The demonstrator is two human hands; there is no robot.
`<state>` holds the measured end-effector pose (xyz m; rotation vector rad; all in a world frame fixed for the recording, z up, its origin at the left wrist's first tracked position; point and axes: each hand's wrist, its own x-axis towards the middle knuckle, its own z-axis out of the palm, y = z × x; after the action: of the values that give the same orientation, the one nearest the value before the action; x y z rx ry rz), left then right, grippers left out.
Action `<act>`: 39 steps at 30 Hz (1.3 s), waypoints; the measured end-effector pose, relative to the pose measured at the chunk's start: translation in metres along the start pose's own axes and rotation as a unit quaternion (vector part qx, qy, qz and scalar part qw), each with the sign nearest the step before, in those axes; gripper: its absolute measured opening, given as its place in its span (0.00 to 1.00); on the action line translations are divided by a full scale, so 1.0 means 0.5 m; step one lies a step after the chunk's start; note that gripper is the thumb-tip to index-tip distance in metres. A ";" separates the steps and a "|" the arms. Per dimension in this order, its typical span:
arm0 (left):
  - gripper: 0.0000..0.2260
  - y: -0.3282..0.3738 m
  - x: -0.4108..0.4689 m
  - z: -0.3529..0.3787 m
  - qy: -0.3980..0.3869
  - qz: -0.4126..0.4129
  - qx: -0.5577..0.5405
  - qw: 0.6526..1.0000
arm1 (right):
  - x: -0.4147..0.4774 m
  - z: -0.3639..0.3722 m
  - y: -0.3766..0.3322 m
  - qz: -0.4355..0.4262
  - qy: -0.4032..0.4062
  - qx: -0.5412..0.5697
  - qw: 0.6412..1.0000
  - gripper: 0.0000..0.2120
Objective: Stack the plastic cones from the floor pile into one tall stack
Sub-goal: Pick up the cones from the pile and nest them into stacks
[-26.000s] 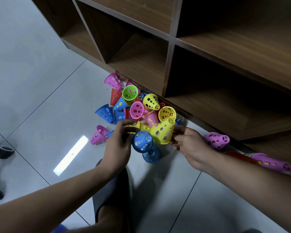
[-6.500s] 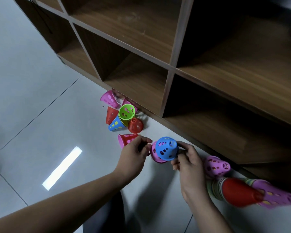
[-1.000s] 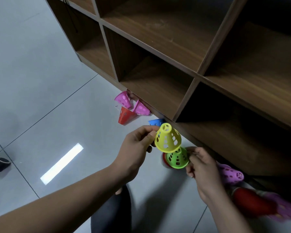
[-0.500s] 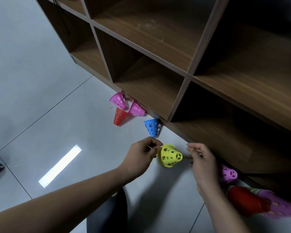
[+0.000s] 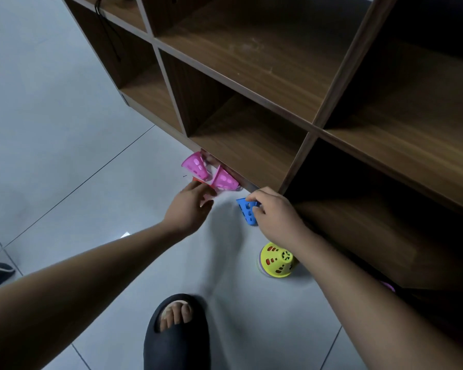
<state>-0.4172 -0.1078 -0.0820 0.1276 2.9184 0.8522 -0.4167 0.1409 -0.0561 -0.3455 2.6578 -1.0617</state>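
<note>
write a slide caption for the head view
Right hand grips a blue cone, left hand reaches for a red cone beside two pink cones; yellow-topped stack nearby.

- It looked like a home room: a grey tiled floor spread at 9 o'clock.
- A wooden cubby shelf stood at 1 o'clock.
- Toy cones lay at 12, a slipper at 6.

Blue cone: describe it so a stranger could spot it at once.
Follow the bottom edge of the wooden shelf unit along the floor. The blue cone is just in front of it, pinched by the right hand. It is the only blue one: the two pink cones sit to its left, the yellow-topped stack nearer the camera.
</note>
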 end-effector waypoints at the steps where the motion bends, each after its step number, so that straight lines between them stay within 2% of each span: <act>1: 0.13 -0.013 0.009 -0.004 0.007 0.004 0.019 1.000 | 0.011 0.003 0.002 -0.003 -0.015 -0.017 1.000 0.14; 3: 0.16 -0.034 0.025 -0.012 0.011 0.005 0.052 0.999 | 0.028 0.011 0.007 -0.003 -0.040 -0.039 0.998 0.15; 8: 0.24 -0.067 0.040 -0.021 -0.046 -0.002 0.114 0.992 | 0.042 0.030 0.016 0.013 -0.080 -0.111 0.990 0.17; 12: 0.16 -0.083 0.033 -0.019 -0.022 -0.031 0.101 0.994 | 0.047 0.028 0.012 0.031 -0.075 -0.174 0.981 0.17; 16: 0.05 -0.088 0.005 -0.018 0.005 -0.072 0.050 0.996 | 0.043 0.028 0.019 0.040 -0.077 -0.174 0.981 0.14; 21: 0.05 -0.051 -0.050 -0.030 0.031 -0.136 -0.070 0.988 | 0.024 0.010 0.002 0.075 0.023 -0.026 0.997 0.09; 24: 0.08 -0.021 -0.089 -0.039 0.048 -0.188 -0.168 0.966 | -0.004 -0.018 -0.020 0.093 0.109 0.109 0.984 0.07; 28: 0.10 0.011 -0.127 -0.049 0.051 -0.237 -0.296 0.924 | -0.072 -0.060 -0.054 0.141 0.170 0.335 0.916 0.04; 31: 0.12 0.042 -0.148 -0.054 0.035 -0.251 -0.398 0.882 | -0.132 -0.069 -0.049 0.181 0.174 0.442 0.861 0.05; 35: 0.13 0.095 -0.168 -0.057 0.001 -0.243 -0.479 0.843 | -0.206 -0.059 -0.026 0.224 0.179 0.500 0.817 0.09; 39: 0.12 0.155 -0.178 -0.058 -0.028 -0.208 -0.498 0.841 | -0.260 -0.041 -0.009 0.243 0.196 0.520 0.795 0.14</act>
<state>-0.3281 -0.0675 -0.0096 -0.5209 1.9393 2.0167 -0.3008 0.1911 -0.0193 0.7995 1.7731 -2.2742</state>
